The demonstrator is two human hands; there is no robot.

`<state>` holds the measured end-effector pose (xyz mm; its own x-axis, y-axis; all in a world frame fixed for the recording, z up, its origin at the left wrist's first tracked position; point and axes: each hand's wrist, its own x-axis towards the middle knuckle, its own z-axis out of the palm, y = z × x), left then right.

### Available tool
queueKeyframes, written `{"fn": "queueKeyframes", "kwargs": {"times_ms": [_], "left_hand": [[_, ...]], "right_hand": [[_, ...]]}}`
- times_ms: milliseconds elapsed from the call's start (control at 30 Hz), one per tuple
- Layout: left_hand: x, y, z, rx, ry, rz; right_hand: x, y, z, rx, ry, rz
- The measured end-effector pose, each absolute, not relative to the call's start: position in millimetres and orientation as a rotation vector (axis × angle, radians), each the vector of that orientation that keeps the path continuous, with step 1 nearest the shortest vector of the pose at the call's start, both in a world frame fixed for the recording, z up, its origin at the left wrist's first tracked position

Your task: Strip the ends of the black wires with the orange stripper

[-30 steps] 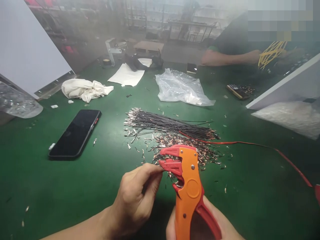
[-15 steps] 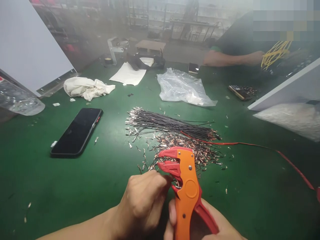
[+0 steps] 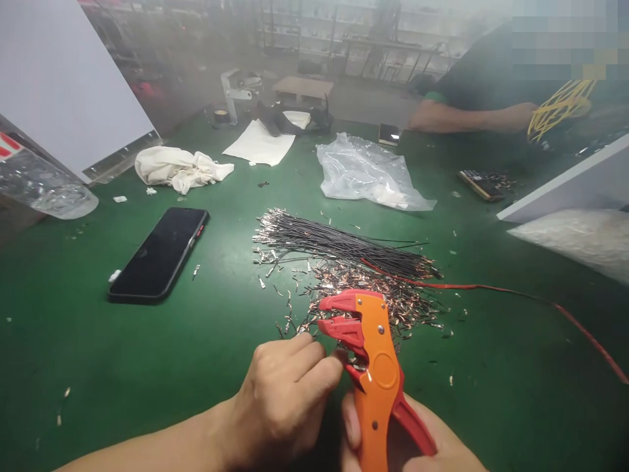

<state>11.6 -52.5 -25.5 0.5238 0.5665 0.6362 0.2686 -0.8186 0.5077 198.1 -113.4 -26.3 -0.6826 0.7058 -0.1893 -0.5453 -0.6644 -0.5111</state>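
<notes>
An orange and red wire stripper (image 3: 378, 367) stands upright at the lower middle, and my right hand (image 3: 417, 432) is wrapped round its handles. My left hand (image 3: 289, 387) is closed beside the tool, its fingertips at the lower cutting notch; what they pinch is too small to make out. Beyond the tool's head lies a heap of short wire scraps with copper ends (image 3: 354, 278). A bundle of black wires (image 3: 334, 241) with metal terminals at the left ends lies just behind the heap.
A black phone (image 3: 160, 255) lies left, with a white cloth (image 3: 179, 168) behind it. Farther back are a paper sheet (image 3: 260, 143) and a clear plastic bag (image 3: 368, 172). A red cord (image 3: 457, 286) runs right. Across the table, a person's forearm (image 3: 476, 120) is near yellow strands (image 3: 555, 111).
The view has shifted, so the table items appear slightly farther right. Both hands stay at the tool, with my left fingertips still beside its lower notch.
</notes>
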Motion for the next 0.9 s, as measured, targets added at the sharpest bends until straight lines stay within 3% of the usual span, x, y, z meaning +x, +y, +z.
{"fn": "queueKeyframes", "kwargs": {"times_ms": [900], "left_hand": [[7.2,-49.8,-27.2,2.486,0.695,1.048]], "right_hand": [[188.1,-116.4,-45.8,-0.377,-0.407,2.195]]}}
